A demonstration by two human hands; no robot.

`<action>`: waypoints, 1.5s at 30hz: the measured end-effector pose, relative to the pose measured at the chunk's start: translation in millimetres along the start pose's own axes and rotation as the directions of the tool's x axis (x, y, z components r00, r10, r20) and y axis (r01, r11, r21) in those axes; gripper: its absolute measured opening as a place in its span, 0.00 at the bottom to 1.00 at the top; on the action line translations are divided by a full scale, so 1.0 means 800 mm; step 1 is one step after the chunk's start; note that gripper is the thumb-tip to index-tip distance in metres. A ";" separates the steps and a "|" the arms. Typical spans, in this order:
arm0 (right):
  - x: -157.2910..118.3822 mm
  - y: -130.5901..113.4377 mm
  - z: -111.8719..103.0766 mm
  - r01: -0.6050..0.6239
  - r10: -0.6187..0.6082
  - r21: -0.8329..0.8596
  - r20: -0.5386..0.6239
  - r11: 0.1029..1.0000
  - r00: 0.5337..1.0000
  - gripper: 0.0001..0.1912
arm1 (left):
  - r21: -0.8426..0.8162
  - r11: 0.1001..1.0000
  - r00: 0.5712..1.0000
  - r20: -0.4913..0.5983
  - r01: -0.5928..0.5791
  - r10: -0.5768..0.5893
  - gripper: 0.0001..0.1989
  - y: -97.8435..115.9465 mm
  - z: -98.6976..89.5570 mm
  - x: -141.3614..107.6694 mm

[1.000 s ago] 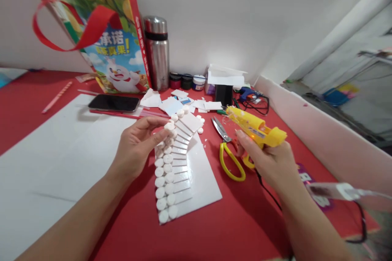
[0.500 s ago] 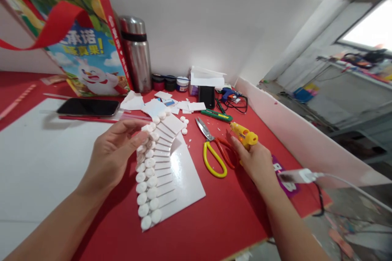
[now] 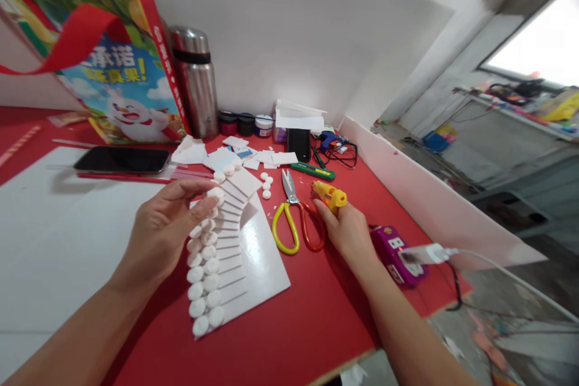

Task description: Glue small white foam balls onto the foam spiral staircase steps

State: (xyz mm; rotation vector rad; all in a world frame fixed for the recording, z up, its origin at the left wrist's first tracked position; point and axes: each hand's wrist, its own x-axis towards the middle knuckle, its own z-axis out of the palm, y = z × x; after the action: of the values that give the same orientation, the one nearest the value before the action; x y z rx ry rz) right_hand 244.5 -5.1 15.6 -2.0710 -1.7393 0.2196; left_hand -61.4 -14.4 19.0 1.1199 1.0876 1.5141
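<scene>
My left hand (image 3: 169, 226) pinches a small white disc (image 3: 216, 195) between thumb and fingers, over the left edge of a white card piece. This card piece (image 3: 265, 262) has a curved row of flat strips parted by dark lines. Two columns of white round discs (image 3: 211, 282) run along its left side, and part of them is hidden behind my fingers. My right hand (image 3: 348, 232) is wrapped round a yellow hot glue gun (image 3: 332, 195), its nozzle pointing left, apart from the card piece. Scissors (image 3: 292, 205) with yellow and red handles lie open between the card and the glue gun.
Several loose discs (image 3: 266, 184) and paper scraps (image 3: 226, 158) lie behind. A green cutter (image 3: 313, 170), phone (image 3: 122, 158), steel flask (image 3: 196, 84), paint jars (image 3: 245, 125) and printed bag (image 3: 122, 84) stand or lie farther back. A purple box (image 3: 398, 259) with a white cable is at right.
My right hand has moved left with the glue gun, closer to the scissors. The view has shifted a little to the right, and more of the purple box shows. My left hand has stayed at the card.
</scene>
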 end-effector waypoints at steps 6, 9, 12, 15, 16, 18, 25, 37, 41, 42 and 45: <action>0.005 0.009 -0.013 -0.027 0.026 -0.093 -0.012 0.995 1.000 0.20 | 0.081 0.996 1.000 0.000 -0.025 0.025 0.11 0.000 -0.001 -0.001; 0.001 0.021 -0.021 -0.060 0.073 -0.199 0.059 0.978 0.996 0.20 | 0.208 0.974 0.995 0.051 -0.094 0.085 0.11 0.003 -0.004 -0.002; -0.021 0.034 -0.040 -0.003 0.029 -0.282 0.091 0.959 0.995 0.23 | 0.338 0.899 0.959 0.141 -0.279 0.245 0.09 0.009 -0.003 -0.001; -0.058 0.031 -0.070 0.118 -0.148 -0.370 -0.052 0.922 0.988 0.27 | 0.385 0.812 0.899 0.209 -0.438 0.386 0.09 0.013 0.001 -0.001; -0.071 0.021 -0.081 0.170 -0.226 -0.372 -0.111 0.913 0.968 0.26 | 0.396 0.790 0.884 0.225 -0.467 0.410 0.10 0.014 0.003 -0.002; -0.090 -0.011 -0.094 0.282 -0.358 -0.302 -0.236 0.910 0.903 0.18 | 0.427 0.752 0.865 0.257 -0.502 0.432 0.10 0.014 0.005 -0.004; -0.073 -0.148 -0.040 0.738 -0.735 -0.048 -0.157 0.673 0.660 0.15 | 0.464 0.708 0.846 0.302 -0.532 0.439 0.08 0.016 0.009 -0.008; -0.047 -0.187 0.007 0.792 -0.826 -0.233 -0.167 0.564 0.538 0.12 | 0.500 0.824 0.964 0.122 -0.267 0.238 0.05 0.020 0.005 -0.008; -0.041 -0.189 0.013 0.794 -0.839 -0.270 -0.173 0.544 0.516 0.13 | 0.483 0.847 0.974 0.080 -0.222 0.210 0.05 0.021 0.005 -0.007; -0.040 -0.189 0.014 0.791 -0.837 -0.273 -0.179 0.547 0.517 0.13 | 0.480 0.850 0.976 0.074 -0.215 0.205 0.05 0.020 0.004 -0.007; -0.036 -0.191 0.018 0.782 -0.824 -0.260 -0.189 0.567 0.534 0.14 | 0.496 0.846 0.979 0.061 -0.199 0.194 0.06 0.016 0.003 -0.007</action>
State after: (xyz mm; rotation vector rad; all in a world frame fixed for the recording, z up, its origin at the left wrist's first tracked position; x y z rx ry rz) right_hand 95.5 -10.8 61.9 -1.0564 -2.3418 -0.4952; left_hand -60.5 -21.9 31.2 1.6354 1.4461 1.4119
